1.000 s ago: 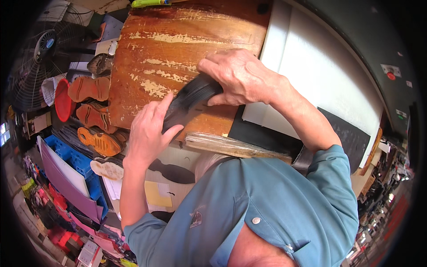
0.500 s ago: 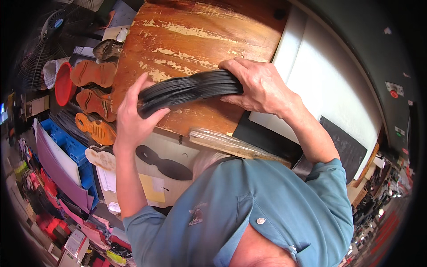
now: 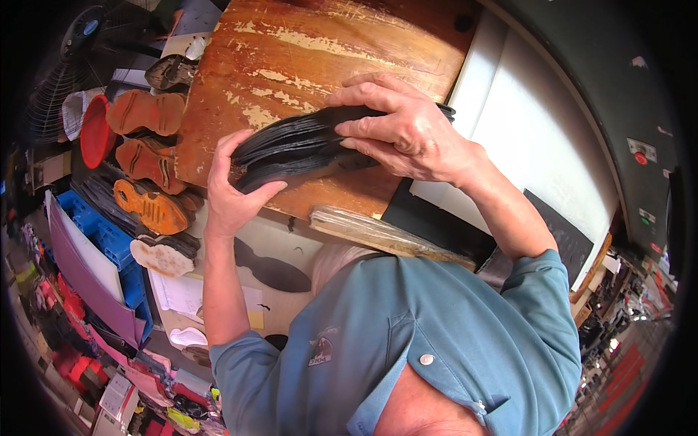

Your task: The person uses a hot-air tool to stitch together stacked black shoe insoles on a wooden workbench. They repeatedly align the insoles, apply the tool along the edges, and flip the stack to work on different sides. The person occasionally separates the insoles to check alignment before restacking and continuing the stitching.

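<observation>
A thick stack of black shoe soles (image 3: 291, 144) is held over a worn orange-brown wooden board (image 3: 276, 47). My left hand (image 3: 231, 192) grips its left end, fingers on the far edge and thumb on the near edge. Around the right part of the stack, my right hand (image 3: 418, 134) is closed, its fingers bent over the far side. A dark tip (image 3: 446, 111) sticks out beyond its knuckles. Toward the left the layers are fanned slightly apart. My right palm hides part of the stack.
To the left lie brown sole-shaped pieces (image 3: 145, 112), an orange one (image 3: 153, 209), a red oval dish (image 3: 97, 131) and a blue crate (image 3: 109, 236). A plastic-wrapped strip (image 3: 378, 234) lies along the board's near edge. A white panel (image 3: 534, 138) stands at right.
My right hand has shifted along the stack toward its middle, and a tip now shows past it. The layers have spread more. My left hand has moved slightly right.
</observation>
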Tool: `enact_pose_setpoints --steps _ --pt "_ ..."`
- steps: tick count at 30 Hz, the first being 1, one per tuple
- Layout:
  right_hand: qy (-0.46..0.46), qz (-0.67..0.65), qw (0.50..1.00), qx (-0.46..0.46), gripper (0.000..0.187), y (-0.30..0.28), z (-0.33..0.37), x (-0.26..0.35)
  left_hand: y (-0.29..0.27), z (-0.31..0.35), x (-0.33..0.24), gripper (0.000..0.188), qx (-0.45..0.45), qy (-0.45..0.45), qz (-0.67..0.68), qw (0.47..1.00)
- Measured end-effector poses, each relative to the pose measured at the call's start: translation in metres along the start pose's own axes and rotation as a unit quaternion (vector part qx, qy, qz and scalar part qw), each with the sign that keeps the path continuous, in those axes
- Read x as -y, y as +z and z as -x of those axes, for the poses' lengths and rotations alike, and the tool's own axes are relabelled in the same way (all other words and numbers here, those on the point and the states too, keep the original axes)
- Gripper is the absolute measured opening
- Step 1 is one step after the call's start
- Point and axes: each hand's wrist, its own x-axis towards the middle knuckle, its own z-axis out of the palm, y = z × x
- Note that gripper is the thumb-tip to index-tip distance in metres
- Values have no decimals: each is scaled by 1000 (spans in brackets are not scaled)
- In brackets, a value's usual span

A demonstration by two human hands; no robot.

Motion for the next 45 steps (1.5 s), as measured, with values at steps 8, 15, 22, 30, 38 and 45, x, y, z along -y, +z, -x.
enact_pose_setpoints --steps 8,15,22,30,38,45 --pt "29 -8 992 -124 17 -90 -16 8 1 1 5 68 -3 23 -45 999" --pt "-101 41 991 -82 18 -61 -75 -63 3 -1 -8 63 18 55 -75 995" --pt "48 -31 987 148 22 -14 -52 -47 3 -3 -19 74 -42 189 -238 952" --pt "81 -56 973 207 52 -44 -37 -30 3 1 -3 80 42 129 -120 983" --pt "93 -17 961 258 99 -62 -7 -13 9 12 -13 85 35 85 -82 992" --pt "110 25 967 229 102 -50 25 -7 11 7 -18 83 58 129 -148 979"
